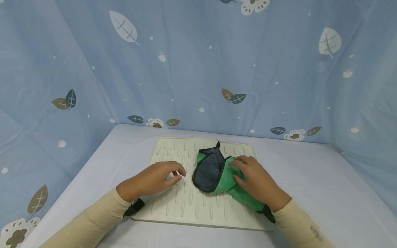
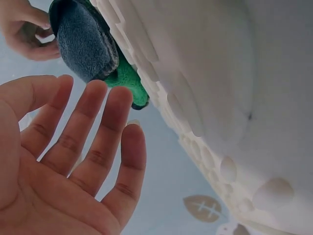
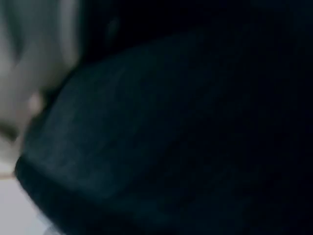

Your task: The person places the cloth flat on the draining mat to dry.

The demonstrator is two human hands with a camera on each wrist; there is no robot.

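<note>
A crumpled cloth (image 1: pixel 208 174), green on one side and dark grey-blue on the other with black edging, lies on a cream ridged mat (image 1: pixel 189 210). My right hand (image 1: pixel 255 179) is over the cloth's green right part, its fingers loosely bent and thumb apart. The left wrist view shows its fingertips at the cloth's edge; a firm hold cannot be made out. To the left of the cloth, my left hand (image 1: pixel 159 177) hovers above the mat, fingers relaxed, holding nothing. Dark, blurred fabric (image 3: pixel 122 127) fills most of the right wrist view.
The mat lies on a white-covered table (image 1: pixel 313 179). Behind and at the sides hangs a blue curtain (image 1: pixel 192 69) printed with leaves and flowers. A black strap-like piece (image 1: pixel 135 207) is by my left wrist, near the mat's front left corner.
</note>
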